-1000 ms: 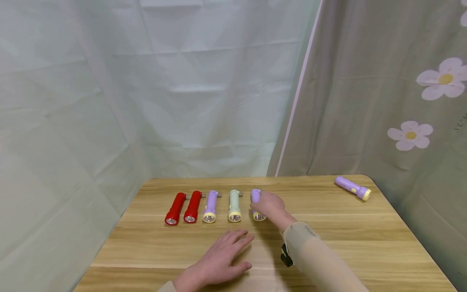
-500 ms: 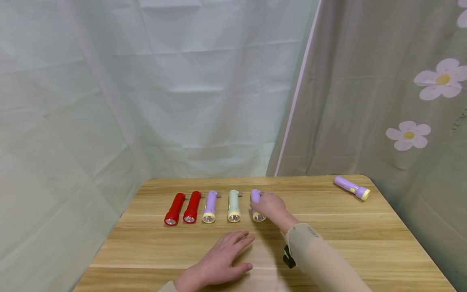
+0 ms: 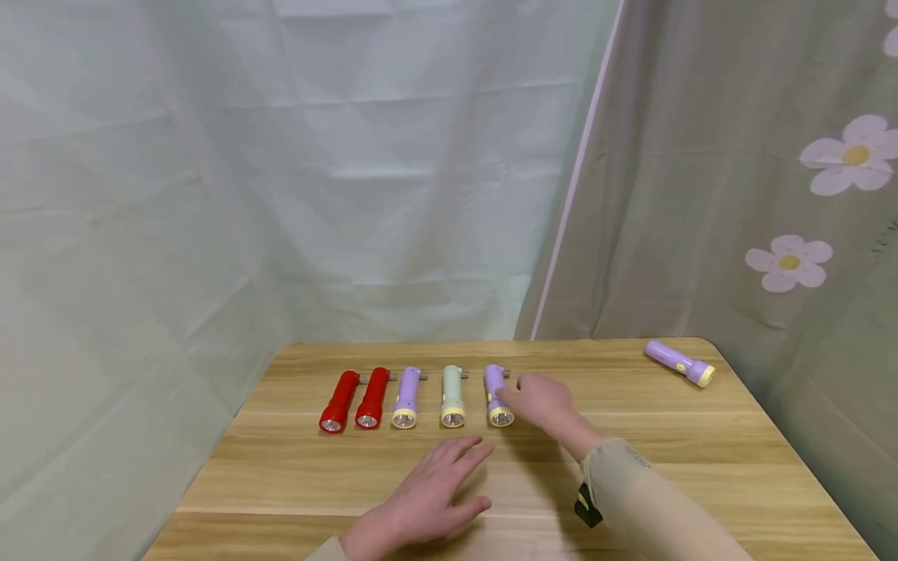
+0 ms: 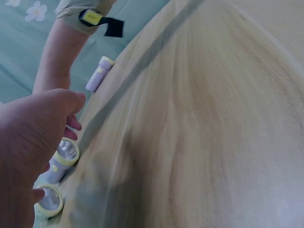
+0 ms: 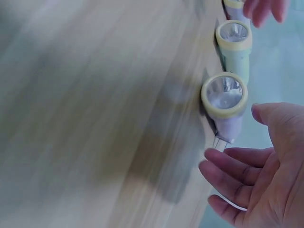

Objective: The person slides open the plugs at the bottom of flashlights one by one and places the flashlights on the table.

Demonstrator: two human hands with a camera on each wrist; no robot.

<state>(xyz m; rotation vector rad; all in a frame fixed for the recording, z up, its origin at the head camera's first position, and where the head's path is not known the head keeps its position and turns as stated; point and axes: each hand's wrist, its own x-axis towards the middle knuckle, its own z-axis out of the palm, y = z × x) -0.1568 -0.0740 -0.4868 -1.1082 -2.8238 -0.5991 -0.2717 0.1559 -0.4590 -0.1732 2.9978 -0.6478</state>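
My right hand [image 3: 540, 401] is just right of a purple flashlight [image 3: 495, 382] with a pale yellow rim. In the right wrist view its thumb and fingers are spread apart around the flashlight's tail side and grip nothing. My left hand [image 3: 431, 495] is held low over the front of the table with fingers extended, holding nothing. A pale green flashlight [image 3: 452, 386], another purple flashlight [image 3: 408, 389] and two red flashlights, one on the far left [image 3: 341, 399], lie in a row, lenses toward me. Metal prongs stick out beside their tail ends.
A further purple flashlight [image 3: 677, 362] lies slanted near the back right corner of the wooden table [image 3: 631, 436]. Pale curtains [image 3: 421, 195] hang right behind the table and at both sides. A black strap [image 3: 587, 506] hangs at my right wrist.
My right hand has let go of the purple flashlight at the row's right end and drawn back slightly to the right. The left hand has hardly moved.
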